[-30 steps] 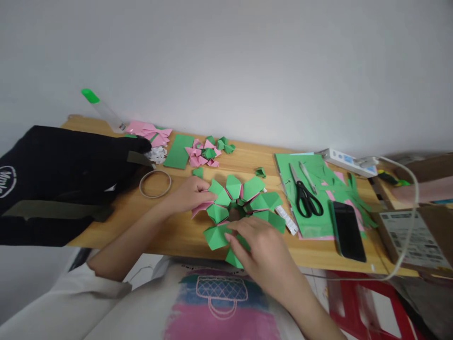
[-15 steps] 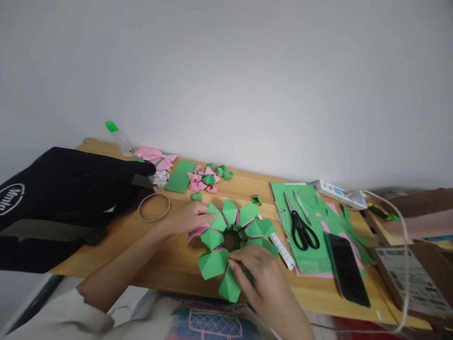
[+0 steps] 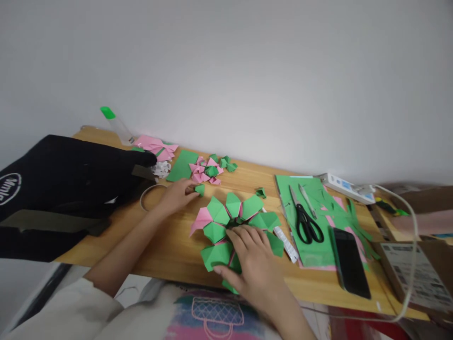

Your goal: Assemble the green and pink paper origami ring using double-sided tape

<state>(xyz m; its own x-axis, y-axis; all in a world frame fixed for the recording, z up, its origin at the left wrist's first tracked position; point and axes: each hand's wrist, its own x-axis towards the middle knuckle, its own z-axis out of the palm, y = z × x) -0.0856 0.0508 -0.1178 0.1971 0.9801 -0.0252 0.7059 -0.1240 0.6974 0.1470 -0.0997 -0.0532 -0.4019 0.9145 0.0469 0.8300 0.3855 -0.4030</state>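
"Fingers of my left hand (image 3: 177, 193) meet a small green folded piece (image 3: 200, 190), thumb and forefinger close together at its left edge; whether they grip it, I cannot tell."

"And the right?"

"My right hand (image 3: 256, 267) lies over the near side of a paper ring (image 3: 217, 211), thumb set apart from the other fingers, whose tips point toward the hollow middle. How firmly they hold, if at all, is hidden."

"Where is the ring?"

"On the table (image 3: 166, 245), near its front edge, just before my body. Green folded pieces make up what shows of it, pink along the seams, with one pink point (image 3: 201, 219) jutting out at left. In my judgement most of the circle is assembled; my hand covers part, so I cannot vouch that it closes."

"What is left?"

"Beyond it, a pink-and-green heap (image 3: 206, 172), a green cluster (image 3: 228, 164) beside that, and a lone green piece (image 3: 261, 192) off to the right, all apart from the ring. That suggests work well along, unfinished. Scissors (image 3: 306, 226) lie unused on green sheets (image 3: 313, 257), near cut strips (image 3: 354, 226)."
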